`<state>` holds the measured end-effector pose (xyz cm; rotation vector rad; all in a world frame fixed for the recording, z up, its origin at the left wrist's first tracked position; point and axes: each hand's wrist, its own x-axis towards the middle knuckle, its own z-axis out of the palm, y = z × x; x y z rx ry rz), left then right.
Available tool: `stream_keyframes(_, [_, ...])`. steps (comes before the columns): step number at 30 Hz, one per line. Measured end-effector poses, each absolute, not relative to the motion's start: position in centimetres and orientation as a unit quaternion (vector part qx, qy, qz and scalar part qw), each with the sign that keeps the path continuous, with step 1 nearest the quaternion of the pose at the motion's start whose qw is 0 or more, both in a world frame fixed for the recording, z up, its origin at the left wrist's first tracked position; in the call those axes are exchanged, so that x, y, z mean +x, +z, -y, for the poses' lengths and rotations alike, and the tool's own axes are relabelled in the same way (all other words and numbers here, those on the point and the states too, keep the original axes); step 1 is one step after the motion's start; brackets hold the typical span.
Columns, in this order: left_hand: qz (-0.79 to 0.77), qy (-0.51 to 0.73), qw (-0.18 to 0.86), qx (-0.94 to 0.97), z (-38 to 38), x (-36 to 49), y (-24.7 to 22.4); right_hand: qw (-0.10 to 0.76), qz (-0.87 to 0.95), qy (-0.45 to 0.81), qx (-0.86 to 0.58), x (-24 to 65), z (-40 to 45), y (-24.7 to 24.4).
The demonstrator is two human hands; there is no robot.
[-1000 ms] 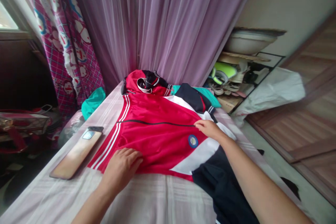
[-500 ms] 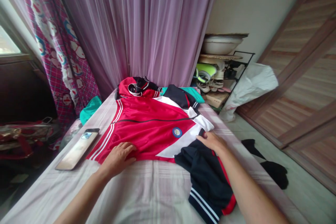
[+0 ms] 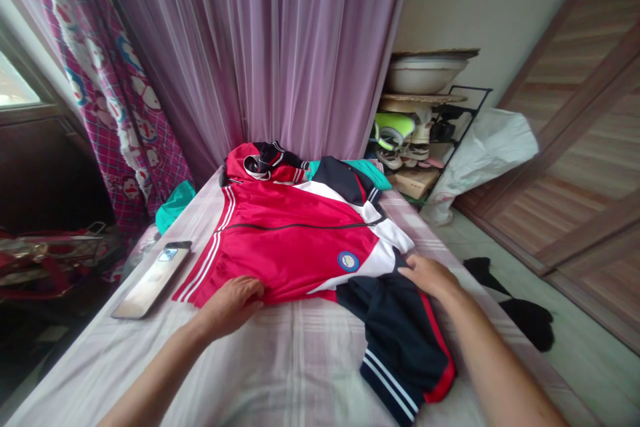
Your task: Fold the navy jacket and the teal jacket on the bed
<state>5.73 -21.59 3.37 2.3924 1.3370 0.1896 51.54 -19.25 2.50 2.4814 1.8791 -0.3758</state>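
A red, white and navy jacket (image 3: 300, 240) lies spread on a pale checked cloth (image 3: 280, 373), its zip line running across and a round blue badge (image 3: 349, 261) on the near half. My left hand (image 3: 235, 303) has its fingers closed on the jacket's near red edge. At the shoulder, by the white collar, my right hand (image 3: 431, 275) pinches the navy fabric between thumb and fingers. The near navy sleeve (image 3: 400, 340) lies bent toward me, its striped cuff at the bottom. The far sleeve is folded beyond the collar.
A phone (image 3: 153, 280) lies face down at the left edge. Another red and black garment (image 3: 245, 163) and teal cloth (image 3: 370, 172) lie at the far end. Purple curtains (image 3: 310, 47) hang behind. A rack (image 3: 450, 123) with shoes and a basin (image 3: 425, 72) stands right.
My right hand has moved slightly right, drawing the shoulder and collar with it. The white panel near the badge is narrower and the badge has shifted right. My left hand's fingers are more curled.
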Motion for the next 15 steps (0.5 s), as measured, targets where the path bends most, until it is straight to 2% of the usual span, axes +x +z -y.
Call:
stream_keyframes(6, [-0.524, 0.016, 0.235, 0.818, 19.4, 5.4, 4.8, -0.047, -0.596, -0.001, 0.802, 48.9, 16.5, 7.4])
stream_keyframes(15, [-0.582, 0.086, 0.098, 0.803, 9.8, 3.9, 5.8, -0.052, -0.681, -0.015, 0.73, 43.2, 5.7, 9.5])
